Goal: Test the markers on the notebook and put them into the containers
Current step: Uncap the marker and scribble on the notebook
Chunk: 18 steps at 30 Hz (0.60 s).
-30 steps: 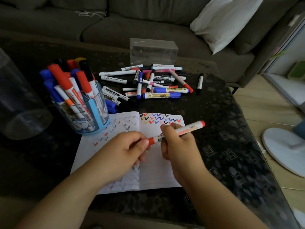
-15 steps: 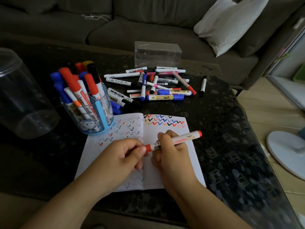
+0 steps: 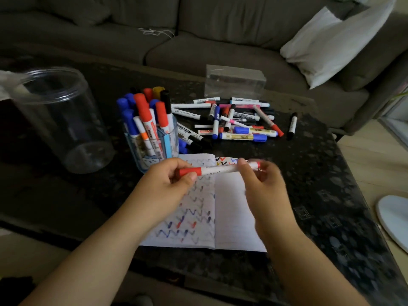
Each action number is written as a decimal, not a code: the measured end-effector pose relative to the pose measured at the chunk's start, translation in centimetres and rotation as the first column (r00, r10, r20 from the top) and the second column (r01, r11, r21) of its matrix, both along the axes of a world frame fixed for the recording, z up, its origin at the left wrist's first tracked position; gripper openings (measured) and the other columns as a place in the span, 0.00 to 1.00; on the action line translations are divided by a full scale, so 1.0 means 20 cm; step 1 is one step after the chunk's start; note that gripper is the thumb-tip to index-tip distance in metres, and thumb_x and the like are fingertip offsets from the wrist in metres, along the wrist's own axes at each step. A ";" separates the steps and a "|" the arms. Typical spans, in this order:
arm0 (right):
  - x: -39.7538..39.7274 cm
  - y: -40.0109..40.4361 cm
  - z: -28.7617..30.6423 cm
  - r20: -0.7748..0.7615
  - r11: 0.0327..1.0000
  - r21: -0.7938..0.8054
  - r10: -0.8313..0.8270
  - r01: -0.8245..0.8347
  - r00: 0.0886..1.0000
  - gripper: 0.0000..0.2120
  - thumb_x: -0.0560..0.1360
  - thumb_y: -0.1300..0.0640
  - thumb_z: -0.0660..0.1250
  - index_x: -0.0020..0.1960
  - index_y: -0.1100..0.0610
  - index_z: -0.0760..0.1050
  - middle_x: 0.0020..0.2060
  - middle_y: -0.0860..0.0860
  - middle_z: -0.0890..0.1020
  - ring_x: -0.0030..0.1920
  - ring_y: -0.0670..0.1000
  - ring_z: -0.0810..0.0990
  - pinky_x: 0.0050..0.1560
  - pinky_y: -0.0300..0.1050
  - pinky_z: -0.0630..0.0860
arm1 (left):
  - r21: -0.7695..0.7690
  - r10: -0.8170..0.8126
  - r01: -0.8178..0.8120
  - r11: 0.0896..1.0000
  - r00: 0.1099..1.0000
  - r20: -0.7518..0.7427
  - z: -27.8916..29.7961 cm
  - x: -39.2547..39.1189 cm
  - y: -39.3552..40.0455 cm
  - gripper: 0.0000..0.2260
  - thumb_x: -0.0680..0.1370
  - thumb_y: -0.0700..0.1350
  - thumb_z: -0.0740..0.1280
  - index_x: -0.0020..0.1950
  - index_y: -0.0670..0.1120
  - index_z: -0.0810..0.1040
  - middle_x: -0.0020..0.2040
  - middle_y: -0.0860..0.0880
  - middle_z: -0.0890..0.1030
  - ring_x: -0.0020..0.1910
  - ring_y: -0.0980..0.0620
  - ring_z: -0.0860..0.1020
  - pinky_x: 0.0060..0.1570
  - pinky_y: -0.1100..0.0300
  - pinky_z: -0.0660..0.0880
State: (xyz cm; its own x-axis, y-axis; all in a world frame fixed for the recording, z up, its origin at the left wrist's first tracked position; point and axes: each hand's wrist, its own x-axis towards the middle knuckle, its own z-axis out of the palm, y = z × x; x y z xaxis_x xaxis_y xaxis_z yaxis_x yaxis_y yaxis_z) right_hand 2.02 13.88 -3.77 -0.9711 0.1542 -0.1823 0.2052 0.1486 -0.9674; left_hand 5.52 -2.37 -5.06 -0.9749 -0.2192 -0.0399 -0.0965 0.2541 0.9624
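Two hands, left hand (image 3: 167,184) and right hand (image 3: 262,184), pinch the red marker (image 3: 218,169) level, cap pointing left.

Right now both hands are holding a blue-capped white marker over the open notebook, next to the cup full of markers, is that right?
Not quite: the head view shows the cap is red. Both the left hand and the right hand hold a red-capped white marker over the open notebook, beside the marker-filled blue plastic cup.

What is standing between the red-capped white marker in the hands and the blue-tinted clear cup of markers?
Nothing visible. The red-capped white marker, held by left hand and right hand, is beside the blue-tinted clear cup, though the cup looks crowded.
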 end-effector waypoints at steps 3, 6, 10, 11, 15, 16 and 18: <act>0.02 -0.01 0.02 -0.380 0.850 0.526 0.252 -0.017 0.890 0.18 0.74 0.52 0.68 0.63 0.43 0.70 0.50 0.40 0.69 0.51 0.40 0.71 0.50 0.31 0.69 | 0.021 0.081 -0.080 0.997 0.996 -0.035 0.04 0.01 -0.03 0.03 0.76 0.45 0.67 0.43 0.52 0.79 0.35 0.54 0.78 0.37 0.56 0.75 0.42 0.58 0.70; 0.03 -0.11 0.00 -0.418 0.708 0.690 0.562 -0.154 0.714 0.16 0.74 0.54 0.69 0.61 0.47 0.77 0.48 0.43 0.70 0.50 0.43 0.73 0.49 0.30 0.69 | 0.017 0.113 -0.112 0.994 0.991 -0.066 0.06 0.02 -0.05 0.02 0.75 0.46 0.67 0.45 0.52 0.79 0.43 0.52 0.80 0.43 0.55 0.77 0.43 0.60 0.73; 0.06 -0.25 -0.02 -0.427 0.664 0.726 0.638 -0.178 0.641 0.09 0.74 0.55 0.70 0.54 0.53 0.80 0.41 0.46 0.73 0.41 0.46 0.74 0.38 0.33 0.67 | 0.004 0.127 -0.127 0.992 0.986 -0.108 0.09 0.06 -0.09 0.03 0.75 0.46 0.67 0.48 0.51 0.80 0.45 0.53 0.82 0.48 0.56 0.79 0.50 0.58 0.76; 0.06 -0.28 -0.01 -0.429 0.660 0.730 0.642 -0.174 0.636 0.08 0.75 0.55 0.69 0.53 0.54 0.80 0.40 0.46 0.72 0.40 0.45 0.72 0.37 0.32 0.65 | 0.008 0.126 -0.126 0.992 0.985 -0.121 0.09 0.07 -0.11 0.05 0.75 0.47 0.67 0.50 0.52 0.80 0.46 0.54 0.82 0.49 0.57 0.79 0.52 0.58 0.76; 0.05 -0.30 0.06 -0.451 0.705 0.695 0.581 -0.141 0.678 0.03 0.77 0.54 0.66 0.50 0.50 0.75 0.37 0.41 0.72 0.37 0.41 0.72 0.37 0.29 0.68 | -0.103 0.166 -0.190 0.976 0.966 -0.200 0.11 0.09 -0.16 0.07 0.76 0.49 0.66 0.53 0.53 0.76 0.49 0.57 0.79 0.47 0.61 0.77 0.44 0.69 0.72; 0.05 -0.29 0.07 -0.460 0.739 0.660 0.540 -0.135 0.705 0.02 0.77 0.53 0.65 0.47 0.47 0.72 0.35 0.40 0.73 0.37 0.40 0.73 0.37 0.28 0.68 | -0.164 0.194 -0.233 0.959 0.955 -0.224 0.11 0.09 -0.17 0.06 0.76 0.48 0.66 0.53 0.54 0.74 0.49 0.57 0.77 0.46 0.62 0.76 0.41 0.72 0.70; 0.05 -0.29 0.10 -0.453 0.802 0.581 0.464 -0.143 0.761 0.07 0.77 0.52 0.64 0.41 0.45 0.69 0.33 0.43 0.75 0.37 0.39 0.74 0.35 0.28 0.68 | -0.268 0.272 -0.338 0.902 0.928 -0.255 0.11 0.09 -0.20 0.09 0.76 0.46 0.66 0.55 0.55 0.71 0.51 0.57 0.74 0.45 0.63 0.74 0.39 0.73 0.69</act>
